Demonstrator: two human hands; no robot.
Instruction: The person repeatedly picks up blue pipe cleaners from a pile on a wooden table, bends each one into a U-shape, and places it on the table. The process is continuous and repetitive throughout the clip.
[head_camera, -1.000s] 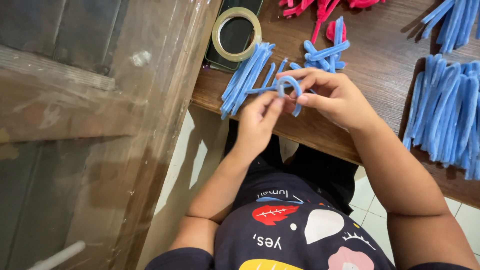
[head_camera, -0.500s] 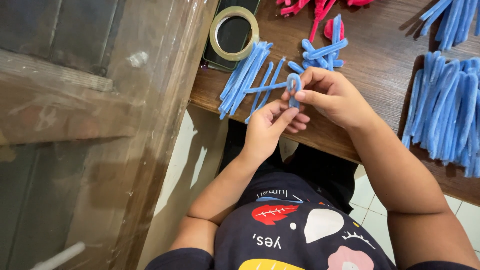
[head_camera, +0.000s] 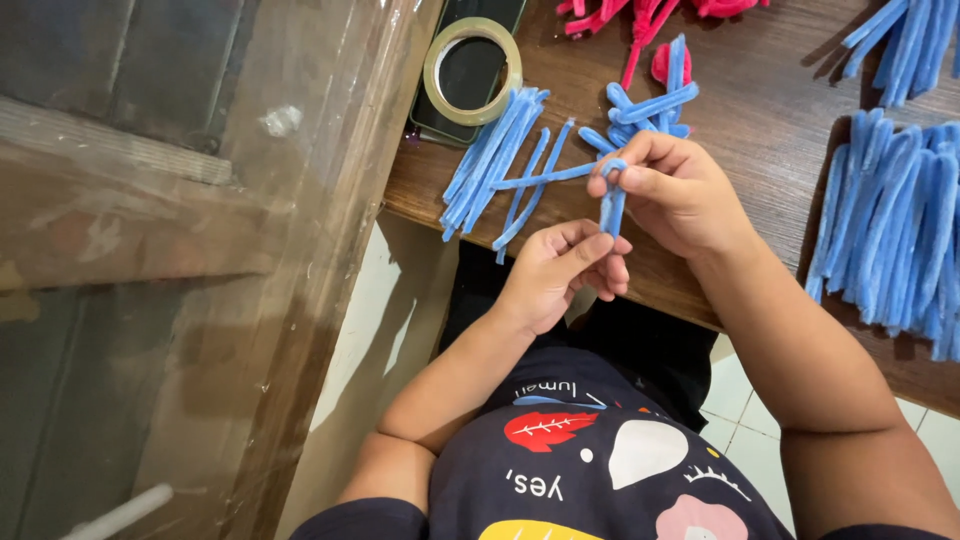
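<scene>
Right hand (head_camera: 680, 195) pinches a fuzzy blue pipe cleaner (head_camera: 610, 195), bent into a loop with one end sticking out left. Left hand (head_camera: 560, 270) grips its lower end, above the brown wooden tabletop (head_camera: 760, 110).

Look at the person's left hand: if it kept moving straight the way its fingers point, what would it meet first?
The left hand points up toward the folded blue pipe cleaner pinched in the right hand. It would probably meet that pipe cleaner's lower end first, though depth is hard to judge.
</scene>
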